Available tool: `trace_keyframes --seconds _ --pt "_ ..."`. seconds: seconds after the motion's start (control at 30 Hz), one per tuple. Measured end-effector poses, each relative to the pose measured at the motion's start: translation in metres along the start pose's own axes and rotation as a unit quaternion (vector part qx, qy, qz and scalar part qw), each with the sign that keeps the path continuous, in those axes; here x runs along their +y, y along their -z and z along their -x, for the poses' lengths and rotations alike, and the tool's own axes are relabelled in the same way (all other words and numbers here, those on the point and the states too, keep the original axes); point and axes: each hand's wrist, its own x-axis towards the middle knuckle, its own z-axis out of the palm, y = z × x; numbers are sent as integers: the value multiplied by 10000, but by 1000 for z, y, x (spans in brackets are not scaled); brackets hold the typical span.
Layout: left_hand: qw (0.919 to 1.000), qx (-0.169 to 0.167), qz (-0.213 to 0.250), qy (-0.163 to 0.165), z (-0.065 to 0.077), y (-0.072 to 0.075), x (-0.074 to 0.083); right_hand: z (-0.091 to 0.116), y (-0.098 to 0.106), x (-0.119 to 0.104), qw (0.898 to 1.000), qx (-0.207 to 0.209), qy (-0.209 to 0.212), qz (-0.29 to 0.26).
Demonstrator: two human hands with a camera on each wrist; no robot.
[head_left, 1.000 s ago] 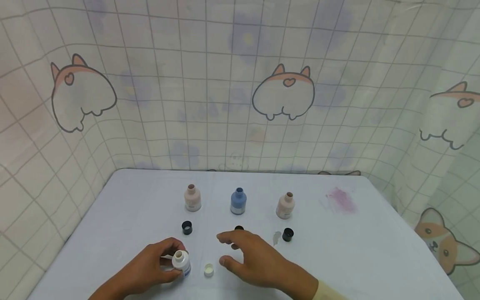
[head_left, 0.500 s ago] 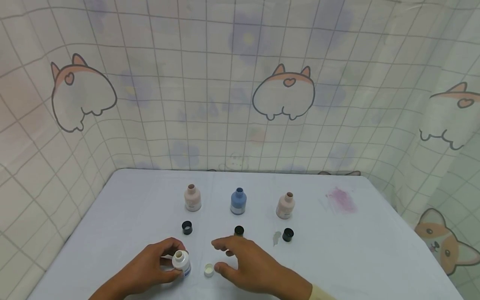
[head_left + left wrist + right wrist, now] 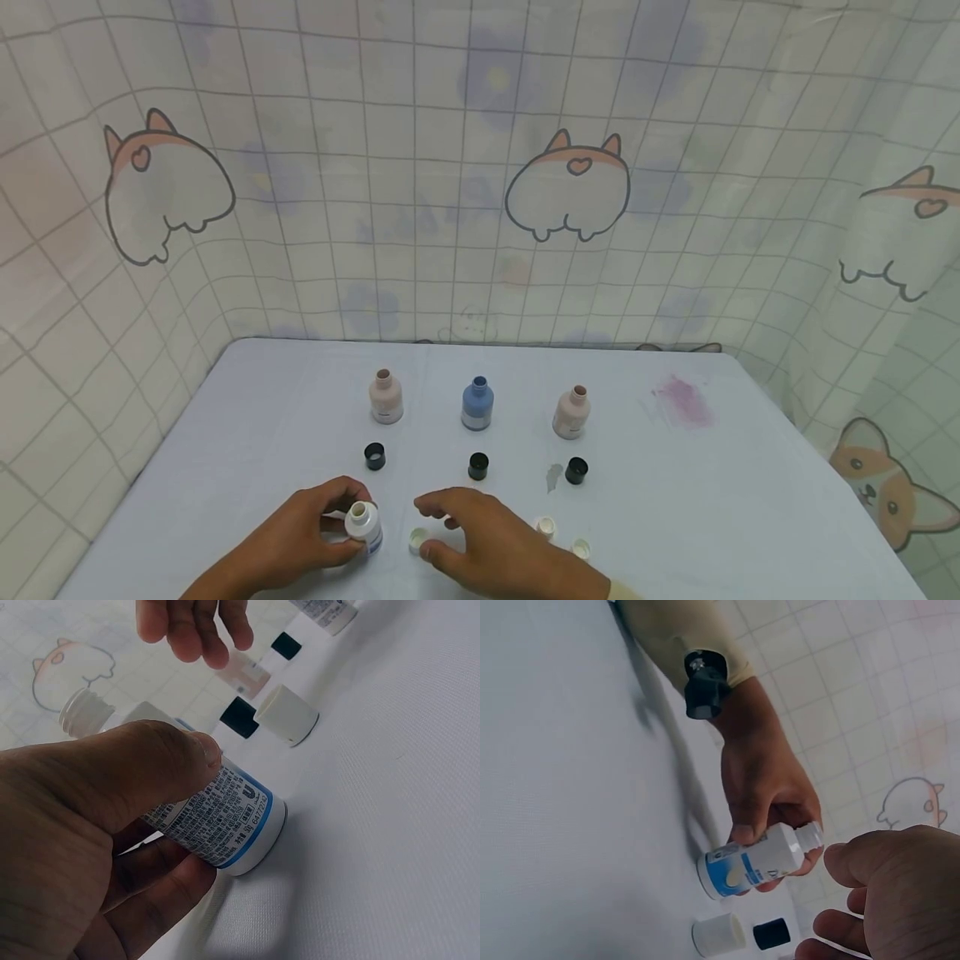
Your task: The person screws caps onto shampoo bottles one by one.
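My left hand [image 3: 303, 533] grips a small white bottle [image 3: 363, 527] with a blue-banded label, its thumb and fingers round the sides. The bottle's neck is uncapped; in the left wrist view the printed side of the bottle [image 3: 240, 817] shows beside the thumb. A white cap [image 3: 417, 540] sits just right of the bottle, hollow side up. My right hand [image 3: 498, 542] hovers beside that cap, fingers spread and holding nothing, the thumb tip overlapping the cap's edge in the head view. In the right wrist view, the white cap [image 3: 718, 935] lies below the bottle.
Behind stand two open pinkish bottles [image 3: 386, 400] [image 3: 572, 414] and an open blue bottle [image 3: 477, 406]. Black caps [image 3: 374, 456] [image 3: 477, 467] [image 3: 576, 471] lie before them. Two more white caps [image 3: 546, 527] [image 3: 581, 548] show beyond my right hand. A pink stain [image 3: 684, 402] marks the tabletop.
My right hand has moved left and toward the front edge, closer to the white cap, uncovering the middle black cap and two white caps. My left hand and the bottle stay put.
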Motion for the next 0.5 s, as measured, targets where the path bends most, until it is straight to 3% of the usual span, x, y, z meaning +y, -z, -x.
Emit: trace_keyframes --seconds 0.5 --pt "10000 -35 63 27 0 0 0 -2 -13 11 9993 -106 -228 -271"
